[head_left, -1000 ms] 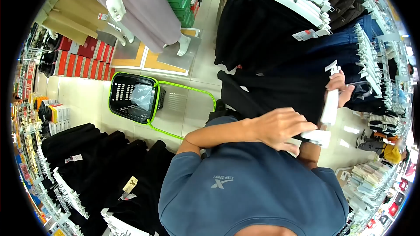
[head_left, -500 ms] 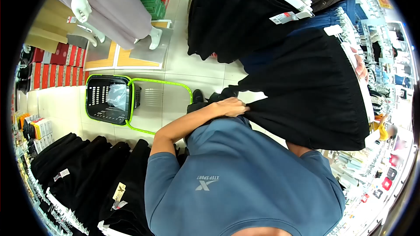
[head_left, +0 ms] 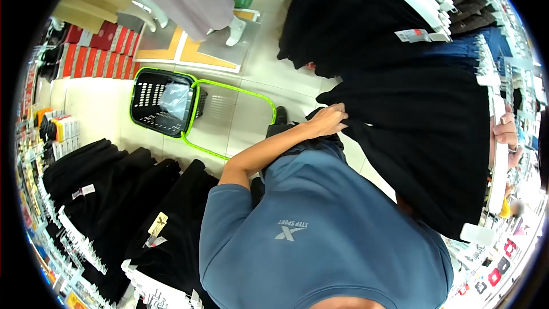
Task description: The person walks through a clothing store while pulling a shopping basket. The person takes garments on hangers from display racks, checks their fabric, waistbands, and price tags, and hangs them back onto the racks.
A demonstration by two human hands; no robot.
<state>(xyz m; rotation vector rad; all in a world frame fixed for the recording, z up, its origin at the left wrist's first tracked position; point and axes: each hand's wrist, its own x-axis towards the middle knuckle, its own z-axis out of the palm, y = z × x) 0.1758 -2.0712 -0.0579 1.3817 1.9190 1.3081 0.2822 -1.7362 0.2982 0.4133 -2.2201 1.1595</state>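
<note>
A black garment [head_left: 423,137], wide and gathered near its top, hangs sideways from a white hanger [head_left: 499,166] on the right. Behind that hanger, my right hand [head_left: 506,131] is closed around it, partly covered by the garment and hanger. At the garment's narrow lower end, my left hand [head_left: 330,120] pinches the black fabric just in front of my waist. One white clip [head_left: 478,234] grips the garment's near corner. Most of my right forearm is hidden under the cloth.
A black basket [head_left: 163,102] with green handles stands on the floor, a clear plastic packet inside. Black clothes [head_left: 114,194] hang at the lower left, more black garments [head_left: 349,23] at the upper right. Mannequin legs [head_left: 235,30] and red shoe boxes [head_left: 97,60] are at the upper left.
Since the first frame, the garment has been spread out and its hanger moved right. My left hand left the hanger clip and took the garment's lower end. Lately the view has shifted.
</note>
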